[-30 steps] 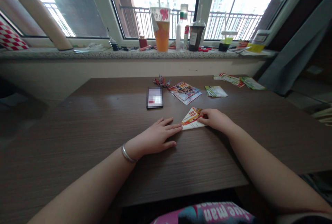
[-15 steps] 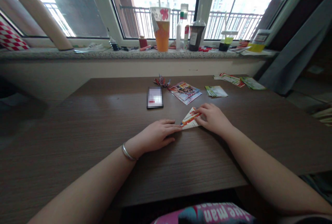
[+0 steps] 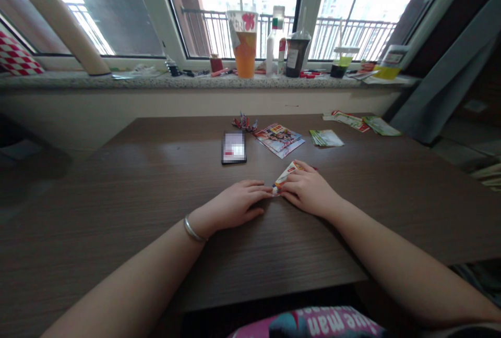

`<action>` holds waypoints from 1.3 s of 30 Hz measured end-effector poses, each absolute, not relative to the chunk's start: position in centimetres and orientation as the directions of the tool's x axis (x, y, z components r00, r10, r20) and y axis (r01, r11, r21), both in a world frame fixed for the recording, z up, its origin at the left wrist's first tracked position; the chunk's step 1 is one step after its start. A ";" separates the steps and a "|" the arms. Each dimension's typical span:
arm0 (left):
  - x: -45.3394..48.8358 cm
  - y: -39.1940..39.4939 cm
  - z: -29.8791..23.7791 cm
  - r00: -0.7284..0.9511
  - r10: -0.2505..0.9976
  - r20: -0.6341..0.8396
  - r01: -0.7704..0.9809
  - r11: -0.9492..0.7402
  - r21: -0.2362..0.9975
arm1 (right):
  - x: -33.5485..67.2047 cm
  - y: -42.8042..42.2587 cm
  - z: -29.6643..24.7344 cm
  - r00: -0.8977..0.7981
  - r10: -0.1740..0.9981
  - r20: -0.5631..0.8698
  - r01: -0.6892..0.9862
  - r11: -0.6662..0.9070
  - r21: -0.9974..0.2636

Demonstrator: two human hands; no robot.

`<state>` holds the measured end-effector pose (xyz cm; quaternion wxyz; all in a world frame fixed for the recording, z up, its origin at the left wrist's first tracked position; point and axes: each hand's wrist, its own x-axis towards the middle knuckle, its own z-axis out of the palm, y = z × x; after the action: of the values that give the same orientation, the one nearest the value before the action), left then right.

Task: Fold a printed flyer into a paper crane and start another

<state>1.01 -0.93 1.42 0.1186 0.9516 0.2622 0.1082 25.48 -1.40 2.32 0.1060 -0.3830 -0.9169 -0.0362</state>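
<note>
A small folded paper, white with orange and red print, lies on the table in front of me. My left hand rests flat with its fingers stretched out, the fingertips touching the paper's left corner. Over the paper's lower right part lies my right hand, its fingers bent and pressed onto it close to my left fingertips. That hand hides much of the paper. Beyond them are a phone and a few colourful printed leaflets.
Folded paper pieces sit behind the phone. Stacks of green-white paper and more printed sheets lie at the back right of the table. Drink cups and bottles stand on the windowsill.
My right hand has slid left and slightly toward me along the paper, nearer to my left fingertips. It covers more of the lower edge. My left hand has barely moved.
</note>
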 end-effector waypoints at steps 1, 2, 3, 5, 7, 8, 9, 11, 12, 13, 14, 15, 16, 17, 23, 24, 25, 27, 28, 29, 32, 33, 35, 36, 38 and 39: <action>1.0 -0.9 1.4 0.842 0.518 0.148 0.466 -0.839 0.281 | 25.6 -1.3 2.3 -0.681 0.700 0.217 0.709 0.704 -0.044; 0.9 -0.9 1.5 0.846 0.512 0.150 0.460 -0.843 0.281 | 25.8 -1.2 2.3 -0.675 0.706 0.216 0.710 0.701 -0.070; 0.9 -0.8 1.6 0.850 0.505 0.151 0.453 -0.846 0.281 | 25.9 -1.1 2.2 -0.669 0.711 0.216 0.712 0.697 -0.091; 0.9 -0.8 1.8 0.854 0.499 0.147 0.448 -0.850 0.277 | 26.0 -1.0 2.0 -0.660 0.720 0.216 0.714 0.690 -0.118; 0.9 -0.7 2.0 0.858 0.493 0.142 0.448 -0.854 0.264 | 26.0 -0.9 2.0 -0.655 0.725 0.213 0.716 0.685 -0.133; 0.9 -0.7 2.1 0.861 0.488 0.142 0.445 -0.859 0.254 | 26.0 -0.8 2.0 -0.653 0.727 0.212 0.716 0.684 -0.138; 0.9 -0.6 2.2 0.865 0.481 0.142 0.440 -0.864 0.244 | 26.0 -0.8 2.0 -0.652 0.728 0.212 0.716 0.684 -0.144; 0.9 -0.6 2.1 0.873 0.466 0.142 0.429 -0.874 0.227 | 26.1 -0.7 2.0 -0.655 0.725 0.213 0.709 0.687 -0.161; 0.9 -0.6 2.1 0.874 0.465 0.143 0.430 -0.876 0.220 | 26.1 -0.7 2.0 -0.657 0.723 0.215 0.703 0.690 -0.173; 0.9 -0.6 2.1 0.873 0.467 0.145 0.433 -0.876 0.215 | 26.2 -0.6 2.0 -0.662 0.718 0.215 0.693 0.696 -0.188; 0.9 -0.7 2.1 0.870 0.470 0.148 0.437 -0.874 0.211 | 26.2 -0.6 2.1 -0.668 0.713 0.215 0.683 0.701 -0.205; 0.9 -0.7 2.0 0.867 0.475 0.151 0.442 -0.873 0.208 | 26.3 -0.5 2.1 -0.672 0.708 0.216 0.672 0.706 -0.222; 0.9 -0.8 2.1 0.864 0.480 0.153 0.447 -0.870 0.207 | 26.3 -0.4 2.1 -0.674 0.706 0.218 0.664 0.709 -0.240; 1.0 -0.8 2.1 0.861 0.485 0.154 0.452 -0.867 0.209 | 26.3 -0.4 2.1 -0.673 0.706 0.220 0.658 0.708 -0.256; 1.0 -0.7 1.8 0.844 0.511 0.163 0.473 -0.852 0.225 | 25.9 -0.3 1.6 -0.604 0.766 0.221 0.710 0.643 -0.287; 0.9 -0.7 1.7 0.846 0.506 0.170 0.468 -0.856 0.220 | 25.8 -0.2 1.5 -0.579 0.783 0.225 0.732 0.622 -0.278; 0.9 -0.7 1.6 0.848 0.499 0.178 0.461 -0.861 0.214 | 25.7 -0.2 1.3 -0.558 0.797 0.230 0.752 0.603 -0.265; 0.9 -0.7 1.5 0.854 0.483 0.192 0.450 -0.872 0.193 | 25.6 0.0 1.0 -0.534 0.812 0.236 0.780 0.580 -0.234; 1.0 -0.8 1.4 0.857 0.477 0.195 0.446 -0.877 0.180 | 25.6 0.1 0.9 -0.532 0.813 0.236 0.787 0.578 -0.217; 1.0 -0.9 1.4 0.859 0.473 0.195 0.446 -0.880 0.167 | 25.6 0.2 0.7 -0.531 0.813 0.238 0.792 0.576 -0.203; 1.3 -1.1 1.5 0.862 0.472 0.186 0.455 -0.881 0.128 | 25.7 0.4 0.4 -0.516 0.823 0.238 0.804 0.561 -0.197; 1.4 -1.2 1.5 0.862 0.473 0.180 0.460 -0.881 0.113 | 25.7 0.5 0.3 -0.507 0.830 0.234 0.808 0.552 -0.205; 1.6 -1.4 1.6 0.863 0.476 0.171 0.469 -0.880 0.079 | 25.7 0.6 0.2 -0.485 0.846 0.222 0.818 0.529 -0.226; 1.7 -1.4 1.6 0.863 0.476 0.168 0.473 -0.879 0.062 | 25.7 0.6 0.2 -0.479 0.851 0.215 0.821 0.521 -0.235; 1.8 -1.5 1.7 0.864 0.474 0.169 0.475 -0.879 0.036 | 25.6 0.7 0.2 -0.474 0.857 0.204 0.823 0.513 -0.244; 1.8 -1.6 1.7 0.866 0.470 0.172 0.473 -0.881 0.025 | 25.6 0.7 0.2 -0.474 0.858 0.199 0.824 0.512 -0.245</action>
<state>1.84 -1.55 1.73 -0.0092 0.9658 0.2442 0.0869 25.63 0.70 0.24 0.1493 -0.4908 -0.8565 0.0574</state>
